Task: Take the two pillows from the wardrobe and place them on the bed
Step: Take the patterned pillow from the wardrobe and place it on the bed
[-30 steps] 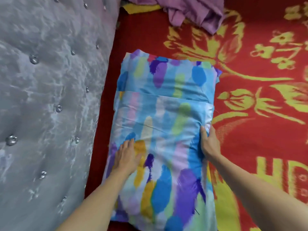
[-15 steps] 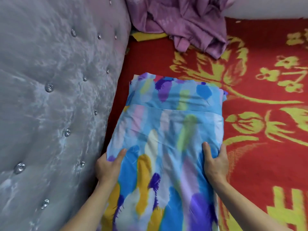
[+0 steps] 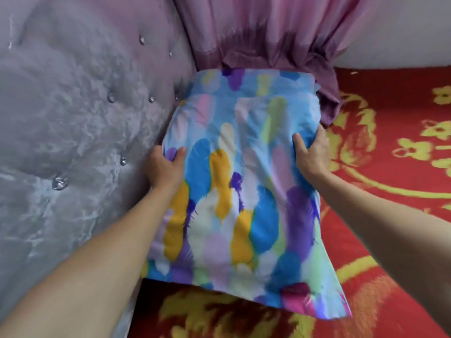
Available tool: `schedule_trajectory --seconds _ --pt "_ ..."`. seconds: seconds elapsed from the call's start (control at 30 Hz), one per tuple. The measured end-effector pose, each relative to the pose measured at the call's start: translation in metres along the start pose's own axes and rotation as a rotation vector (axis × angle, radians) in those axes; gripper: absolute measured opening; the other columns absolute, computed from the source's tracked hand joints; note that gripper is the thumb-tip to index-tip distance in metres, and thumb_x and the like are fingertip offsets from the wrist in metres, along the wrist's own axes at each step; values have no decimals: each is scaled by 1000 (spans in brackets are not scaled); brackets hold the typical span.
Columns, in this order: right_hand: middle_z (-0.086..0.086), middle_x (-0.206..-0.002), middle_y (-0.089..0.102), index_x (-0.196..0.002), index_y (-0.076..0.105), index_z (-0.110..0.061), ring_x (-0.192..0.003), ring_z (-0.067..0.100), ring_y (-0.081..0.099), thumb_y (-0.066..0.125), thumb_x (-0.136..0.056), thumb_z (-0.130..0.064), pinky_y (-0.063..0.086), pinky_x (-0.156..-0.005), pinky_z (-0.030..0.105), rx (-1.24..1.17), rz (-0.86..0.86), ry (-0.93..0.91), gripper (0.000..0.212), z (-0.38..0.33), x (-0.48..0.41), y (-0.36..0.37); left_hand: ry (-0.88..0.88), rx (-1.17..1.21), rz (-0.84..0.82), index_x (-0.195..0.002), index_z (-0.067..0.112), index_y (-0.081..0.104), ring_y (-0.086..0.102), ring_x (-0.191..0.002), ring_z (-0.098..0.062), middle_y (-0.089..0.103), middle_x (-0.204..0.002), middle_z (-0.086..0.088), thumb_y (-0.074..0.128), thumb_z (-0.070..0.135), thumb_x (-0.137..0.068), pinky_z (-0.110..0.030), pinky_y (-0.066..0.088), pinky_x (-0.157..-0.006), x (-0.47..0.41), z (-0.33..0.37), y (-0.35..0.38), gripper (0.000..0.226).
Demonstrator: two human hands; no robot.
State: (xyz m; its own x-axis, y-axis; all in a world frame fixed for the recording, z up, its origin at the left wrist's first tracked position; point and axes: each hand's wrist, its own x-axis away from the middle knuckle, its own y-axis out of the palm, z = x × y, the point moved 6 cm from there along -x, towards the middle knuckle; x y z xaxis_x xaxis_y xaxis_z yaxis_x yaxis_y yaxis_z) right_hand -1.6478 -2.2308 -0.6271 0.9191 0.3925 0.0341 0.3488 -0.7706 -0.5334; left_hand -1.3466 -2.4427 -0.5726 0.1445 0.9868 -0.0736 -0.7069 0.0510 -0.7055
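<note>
A pillow in a blue case with yellow, purple and pink feather shapes is held between both hands. Its near end is raised off the red bed cover, and its far end reaches the purple curtain. My left hand grips the pillow's left edge beside the headboard, thumb on top. My right hand grips the right edge, thumb on top as well. Only one pillow is in view, and no wardrobe shows.
A grey tufted headboard with shiny buttons fills the left side, close to the pillow. A purple curtain hangs at the bed's far corner and bunches on the cover. A pale wall stands at the right.
The hands went from resting flat on the pillow to gripping its two sides. The pillow has been lifted at its near end and moved farther toward the curtain corner.
</note>
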Motion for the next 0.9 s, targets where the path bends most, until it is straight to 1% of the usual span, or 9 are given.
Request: schedule_trajectory --seconds 0.1,0.17,0.23,0.33,0.43,0.53,0.63,0.77,0.9 --pt "22 -139 40 -146 27 -21 -125 36 42 64 -85 -43 33 -106 39 83 -77 -43 75 7 -28 26 50 40 -91 -115 0 52 58 -107 -35 61 -116 -24 69 26 -83 -42 47 -92 -30 -5 31 45" --pt "21 -150 26 -147 27 -26 -133 38 34 66 -82 -48 30 -112 43 216 -174 -100 79 20 -27 45 95 -30 -211 -130 4 47 53 -117 -35 55 -127 -23 71 21 -81 -44 43 -101 -28 -21 52 57" --pt "17 -158 11 -146 27 -31 -142 39 19 61 -82 -55 23 -115 52 422 -299 -198 76 38 -6 68 175 -227 -327 -142 11 38 37 -133 -37 39 -143 -24 71 24 -82 -44 30 -113 -5 -45 73 70" --pt "6 -161 5 -141 28 -39 -146 33 -1 41 -87 -65 17 -110 65 637 -374 -326 61 67 52 90 284 -533 -393 -148 26 25 9 -146 -32 12 -159 -16 51 42 -93 -47 13 -117 53 -91 88 64" --pt "2 -161 4 -143 21 -41 -147 26 -7 26 -91 -64 16 -109 66 689 -359 -308 57 87 90 85 211 -602 -379 -150 32 8 5 -148 -29 4 -161 -8 35 51 -95 -51 13 -117 94 -131 73 64" --pt "1 -162 2 -146 14 -38 -147 26 -6 26 -93 -61 23 -109 62 749 -415 -286 60 97 113 68 148 -709 -526 -150 29 -3 4 -147 -31 -1 -161 -10 41 48 -95 -51 17 -116 122 -157 49 74" --pt "6 -161 0 -150 9 -31 -147 32 -5 30 -95 -56 38 -103 58 790 -493 -249 64 95 142 52 102 -830 -732 -151 27 8 17 -144 -33 8 -160 -10 48 46 -92 -49 25 -113 150 -166 21 74" --pt "7 -160 -2 -150 5 -24 -145 37 4 43 -94 -50 47 -94 50 888 -709 -182 73 89 190 27 1 -818 -838 -136 24 41 44 -125 -26 43 -137 -4 46 43 -92 -42 39 -102 205 -162 -29 48" --pt "9 -140 39 -135 37 -18 -122 32 43 47 -91 -36 48 -90 42 875 -786 -193 49 70 254 -1 -31 -754 -813 -123 24 52 54 -113 -24 54 -120 -2 45 41 -92 -38 46 -93 268 -156 -88 36"
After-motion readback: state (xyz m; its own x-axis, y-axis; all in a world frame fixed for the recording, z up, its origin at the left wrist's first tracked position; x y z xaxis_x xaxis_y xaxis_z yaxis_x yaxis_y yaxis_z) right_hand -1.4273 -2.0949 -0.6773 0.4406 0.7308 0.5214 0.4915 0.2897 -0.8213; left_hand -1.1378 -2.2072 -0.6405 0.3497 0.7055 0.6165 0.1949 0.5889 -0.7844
